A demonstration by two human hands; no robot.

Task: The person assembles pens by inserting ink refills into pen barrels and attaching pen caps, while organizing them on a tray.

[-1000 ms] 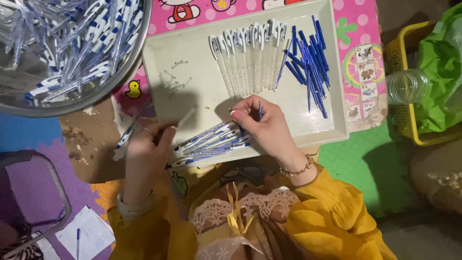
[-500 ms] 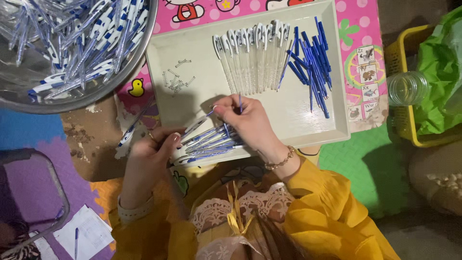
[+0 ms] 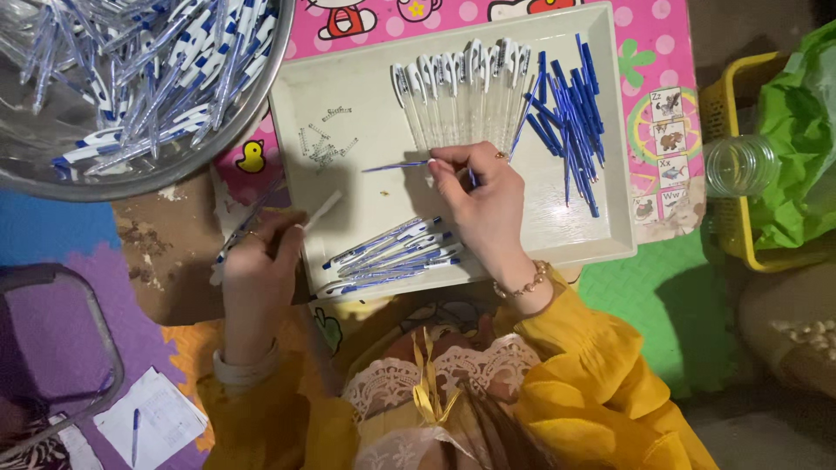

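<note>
Right hand [image 3: 488,204] on cream tray [image 3: 348,96], fingers pinched shut on thin blue refill [image 3: 396,165] lying crosswise, pointing left; left hand [image 3: 257,261] closed around pen barrel [image 3: 324,209], nearer tray's left edge.

Right hand [image 3: 483,204] with thin blue refill [image 3: 396,165] over cream tray [image 3: 366,96], left hand [image 3: 261,261] pinching white pen barrel [image 3: 320,211]

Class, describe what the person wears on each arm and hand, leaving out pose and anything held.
Both arms are in mustard-yellow sleeves. The right hand has a beaded bracelet at the wrist and pale nails. The left hand wears a ring; its cuff is lighter.
</note>
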